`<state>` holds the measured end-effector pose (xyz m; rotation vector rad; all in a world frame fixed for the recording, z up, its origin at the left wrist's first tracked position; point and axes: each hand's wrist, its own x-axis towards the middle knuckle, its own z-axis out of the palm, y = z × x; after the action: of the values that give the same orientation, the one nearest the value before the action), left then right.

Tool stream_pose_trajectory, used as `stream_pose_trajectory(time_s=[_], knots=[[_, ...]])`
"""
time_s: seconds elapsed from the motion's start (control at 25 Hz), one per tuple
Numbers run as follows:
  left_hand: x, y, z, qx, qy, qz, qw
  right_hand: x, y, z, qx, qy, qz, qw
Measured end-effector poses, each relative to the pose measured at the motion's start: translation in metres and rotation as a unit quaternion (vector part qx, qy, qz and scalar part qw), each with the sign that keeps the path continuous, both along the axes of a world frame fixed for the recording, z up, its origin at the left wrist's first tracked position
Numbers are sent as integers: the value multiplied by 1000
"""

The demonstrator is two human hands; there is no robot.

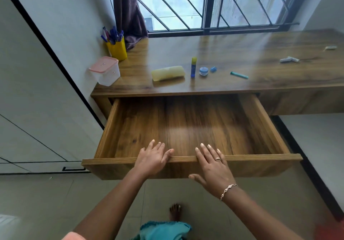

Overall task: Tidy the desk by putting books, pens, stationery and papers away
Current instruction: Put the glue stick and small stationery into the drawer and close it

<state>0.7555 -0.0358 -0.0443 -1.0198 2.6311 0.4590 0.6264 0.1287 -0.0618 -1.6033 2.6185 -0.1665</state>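
Note:
A wooden drawer (260, 128) stands pulled far out from under the desk (242, 50), and nothing lies inside it. My left hand (152, 159) and my right hand (212, 165) both rest flat on the drawer's front edge, fingers spread, holding nothing. On the desktop lie a yellowish translucent pencil case (168, 73), an upright glue stick (193, 67), a small blue-lidded jar (203, 71), a small blue sharpener-like piece (213, 69) and a teal pen (239, 75). A yellow pen holder (117, 49) full of blue pens stands at the back left.
A clear plastic box with a pink lid (106, 70) sits at the desk's left front corner. Two whitish bits (289, 59) (330, 48) lie on the right of the desk. A dark curtain (128, 12) hangs by the barred window. My bare foot (175, 212) is on the tiled floor.

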Motion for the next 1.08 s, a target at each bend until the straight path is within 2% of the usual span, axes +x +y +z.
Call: stream_pose_trajectory(time_s=[0.08, 0.32, 0.56, 0.72, 0.84, 0.92, 1.08], knots=[[0, 0, 0, 1, -11, -6, 1000, 1, 3, -5, 21, 15, 15, 1000], [1, 2, 4, -4, -17, -24, 1000, 3, 4, 0, 52, -59, 17, 997], [8, 5, -2, -20, 2, -31, 999, 8, 10, 3, 47, -49, 7, 998], [9, 3, -6, -16, 11, -31, 999, 11, 7, 6, 71, -83, -5, 994], [6, -6, -5, -6, 43, -34, 998, 9, 2, 11, 80, -105, -27, 991], [-2, -23, -2, -10, 85, -29, 996, 2, -12, 21, 85, -87, -50, 991], [-29, -74, 11, -51, 161, -26, 985, -25, -65, 40, 92, -104, 2, 990]])
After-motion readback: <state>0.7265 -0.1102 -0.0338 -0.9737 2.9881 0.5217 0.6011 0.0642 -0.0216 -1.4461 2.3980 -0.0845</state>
